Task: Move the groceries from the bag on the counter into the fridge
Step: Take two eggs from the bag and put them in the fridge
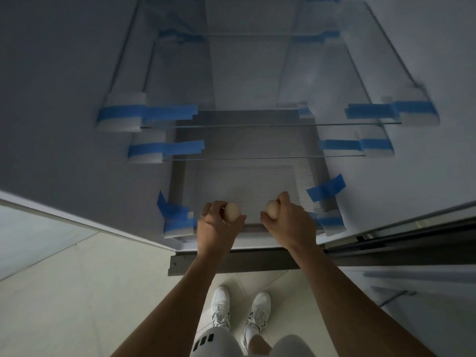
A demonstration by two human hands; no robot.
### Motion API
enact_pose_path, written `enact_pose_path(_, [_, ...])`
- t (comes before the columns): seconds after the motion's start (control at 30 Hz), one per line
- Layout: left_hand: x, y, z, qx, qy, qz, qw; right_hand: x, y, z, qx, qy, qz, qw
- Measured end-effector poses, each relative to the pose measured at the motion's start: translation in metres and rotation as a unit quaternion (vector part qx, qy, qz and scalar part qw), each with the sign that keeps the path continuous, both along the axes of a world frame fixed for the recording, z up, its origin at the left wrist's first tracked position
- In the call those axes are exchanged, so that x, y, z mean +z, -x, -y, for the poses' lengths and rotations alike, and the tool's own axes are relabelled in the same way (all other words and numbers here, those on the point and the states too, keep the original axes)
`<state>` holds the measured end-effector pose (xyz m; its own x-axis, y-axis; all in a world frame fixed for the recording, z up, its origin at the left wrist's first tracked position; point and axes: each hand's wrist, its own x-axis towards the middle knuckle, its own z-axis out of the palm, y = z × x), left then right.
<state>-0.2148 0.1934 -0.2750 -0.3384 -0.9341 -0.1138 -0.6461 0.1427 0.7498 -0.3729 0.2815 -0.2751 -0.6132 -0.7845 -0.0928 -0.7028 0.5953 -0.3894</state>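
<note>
Groceries in view: two pale, egg-shaped items, one per hand, both held at the open front of the fridge [64, 99].

1. Left hand [219, 224]. The forearm reaches forward and slightly inward, with the back of the hand turned up. The fingers [206, 210] are curled round the left egg [232, 210], which sticks out on the thumb side, toward the other hand.

2. Right hand [289, 222]. The forearm mirrors the left one, again with the back of the hand up. The fingers are clenched round the right egg [272, 208], and the thumb lies along its top. The egg sticks out toward the left hand.

3. Relation. The two hands are level with each other and near, but not touching; a gap separates the eggs. Both eggs are over the front edge of the ribbed panel [244, 181] at the lowest level of the fridge. Whether either egg touches the panel cannot be told.

4. Fridge interior. Two glass shelves sit above the panel: the upper shelf [257, 124] and the lower shelf [257, 158]. White foam blocks [121, 119] sit at the shelf ends, fixed with strips of blue tape [167, 112]. More tape holds the panel corners.

5. Below. The person's white shoes [221, 305] stand on the pale tiled floor [77, 292], just in front of the fridge sill.
</note>
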Motion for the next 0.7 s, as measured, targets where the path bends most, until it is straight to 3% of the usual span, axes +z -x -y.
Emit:
enact_pose_path(0.37, [-0.011,-0.003,-0.003,-0.008,0.016,-0.028,0.999,-0.010,-0.012,-0.002,-0.003,0.062,-0.077,0.995])
enact_pose_path(0.7, [-0.013,-0.002,-0.001,-0.014,0.020,-0.031,0.999,-0.018,-0.009,-0.012,-0.001,0.067,-0.073,0.995])
